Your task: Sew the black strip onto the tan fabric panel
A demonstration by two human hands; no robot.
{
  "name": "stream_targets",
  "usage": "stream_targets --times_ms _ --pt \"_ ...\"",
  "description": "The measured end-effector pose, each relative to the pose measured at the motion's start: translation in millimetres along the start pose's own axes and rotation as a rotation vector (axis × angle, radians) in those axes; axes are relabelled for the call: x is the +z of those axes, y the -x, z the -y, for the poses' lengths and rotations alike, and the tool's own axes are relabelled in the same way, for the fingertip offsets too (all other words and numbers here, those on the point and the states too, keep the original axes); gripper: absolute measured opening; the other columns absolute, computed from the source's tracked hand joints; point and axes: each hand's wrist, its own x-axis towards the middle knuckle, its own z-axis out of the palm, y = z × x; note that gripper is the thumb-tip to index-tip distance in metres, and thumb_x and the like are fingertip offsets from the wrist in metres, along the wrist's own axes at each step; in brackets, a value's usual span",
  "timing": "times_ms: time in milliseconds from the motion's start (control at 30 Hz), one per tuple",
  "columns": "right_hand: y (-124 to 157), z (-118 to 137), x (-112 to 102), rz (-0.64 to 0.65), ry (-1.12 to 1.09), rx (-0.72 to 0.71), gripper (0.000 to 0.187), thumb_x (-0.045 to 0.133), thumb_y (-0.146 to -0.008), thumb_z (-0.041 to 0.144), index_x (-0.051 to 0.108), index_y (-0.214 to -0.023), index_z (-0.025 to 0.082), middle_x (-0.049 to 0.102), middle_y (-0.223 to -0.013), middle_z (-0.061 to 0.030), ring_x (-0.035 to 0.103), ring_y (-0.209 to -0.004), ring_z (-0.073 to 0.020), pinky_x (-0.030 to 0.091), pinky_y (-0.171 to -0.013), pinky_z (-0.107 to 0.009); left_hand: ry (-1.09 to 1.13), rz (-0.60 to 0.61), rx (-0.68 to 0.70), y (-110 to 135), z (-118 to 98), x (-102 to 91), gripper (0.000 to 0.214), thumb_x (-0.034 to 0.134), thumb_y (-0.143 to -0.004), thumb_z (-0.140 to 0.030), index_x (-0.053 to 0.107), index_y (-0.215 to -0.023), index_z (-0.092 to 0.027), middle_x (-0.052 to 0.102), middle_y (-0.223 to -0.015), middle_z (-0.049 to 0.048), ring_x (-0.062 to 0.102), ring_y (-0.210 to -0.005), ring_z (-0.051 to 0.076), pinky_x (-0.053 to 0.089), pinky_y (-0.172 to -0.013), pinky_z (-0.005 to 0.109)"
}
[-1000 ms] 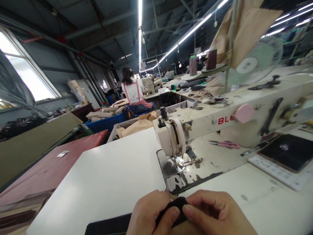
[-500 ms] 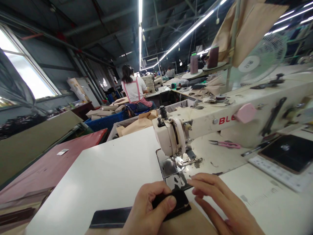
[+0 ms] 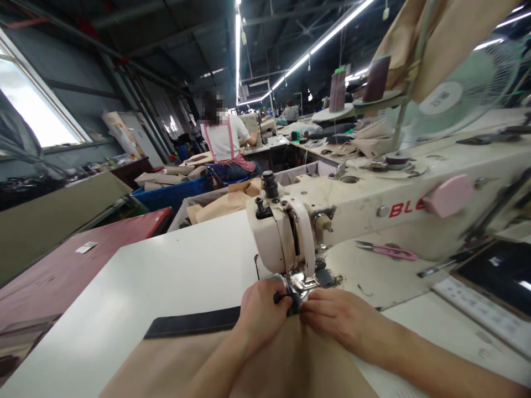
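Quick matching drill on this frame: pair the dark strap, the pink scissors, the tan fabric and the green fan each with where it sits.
Things:
1. dark strap
2. pink scissors
3. tan fabric
4. green fan

Places:
A. on the sewing machine bed, under its arm
B. behind the machine, upper right
C. under both forearms, at the near table edge
D. stretched leftward from the left hand over the white table

Pairs: 1-D, 2-A, 3-C, 4-B

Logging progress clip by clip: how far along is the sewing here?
Done: dark strap laid on tan fabric, its end at the presser foot. In hand: left hand and right hand pinch it there. Left: no stitching visible along the strap.
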Motion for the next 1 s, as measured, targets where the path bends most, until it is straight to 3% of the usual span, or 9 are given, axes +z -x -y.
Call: stream_targets --times_ms 167,367,567,767,933,1000 --pt "-4 -5 4 -0.031 -0.098 0.057 0.029 0.036 -0.094 0.005 0.061 -0.103 0.016 0.067 -0.097 -0.0035 0.065 -0.090 -0.0098 0.050 -0.089 -0.021 -0.077 0.010 -0.049 -8 0 -3.8 0.015 0.053 -0.075 -0.023 0.068 -0.072 -0.021 0.066 -0.072 0.0015 0.058 -0.069 0.016 0.034 -0.059 0.024" --pt "-9 -8 6 -0.032 -0.068 0.039 0.034 0.033 -0.092 0.000 0.059 -0.107 0.016 0.067 -0.104 -0.0057 0.063 -0.097 -0.0095 0.049 -0.088 -0.015 -0.084 0.035 -0.057 -13 1 -7.2 0.017 0.052 -0.075 -0.024 0.069 -0.072 -0.021 0.069 -0.074 0.0022 0.062 -0.072 0.017 0.037 -0.060 0.024" --pt "-12 -5 -2 -0.027 0.181 -0.051 0.032 0.035 -0.092 0.010 0.066 -0.099 0.011 0.068 -0.102 -0.0129 0.062 -0.101 -0.0195 0.050 -0.090 -0.026 -0.073 0.048 -0.036 -20 5 -8.4 0.018 0.052 -0.074 -0.023 0.069 -0.080 -0.023 0.070 -0.089 0.0024 0.063 -0.087 0.020 0.043 -0.069 0.025" --pt "-11 -5 -2 -0.004 0.405 -0.091 0.042 0.025 -0.096 0.015 0.067 -0.098 0.011 0.069 -0.099 -0.0147 0.064 -0.092 -0.0259 0.054 -0.082 -0.040 -0.069 0.045 -0.039 -21 7 -6.2 0.017 0.054 -0.072 -0.022 0.069 -0.079 -0.021 0.071 -0.087 0.0030 0.064 -0.087 0.021 0.044 -0.067 0.025" --pt "-12 -9 3 -0.017 0.430 -0.064 0.043 0.024 -0.096 0.014 0.066 -0.095 0.009 0.068 -0.100 -0.0144 0.062 -0.095 -0.0239 0.051 -0.085 -0.036 -0.075 0.018 -0.037 -26 4 -9.6 0.015 0.054 -0.075 -0.022 0.068 -0.081 -0.021 0.070 -0.087 0.0034 0.064 -0.087 0.021 0.044 -0.066 0.025" --pt "-13 -8 2 -0.031 0.435 -0.037 0.039 0.028 -0.095 0.014 0.067 -0.094 0.011 0.067 -0.098 -0.0138 0.060 -0.095 -0.0257 0.049 -0.084 -0.040 -0.086 0.003 -0.040 -22 3 -12.2 0.013 0.056 -0.075 -0.024 0.067 -0.082 -0.020 0.070 -0.086 0.0042 0.063 -0.087 0.022 0.044 -0.070 0.027"
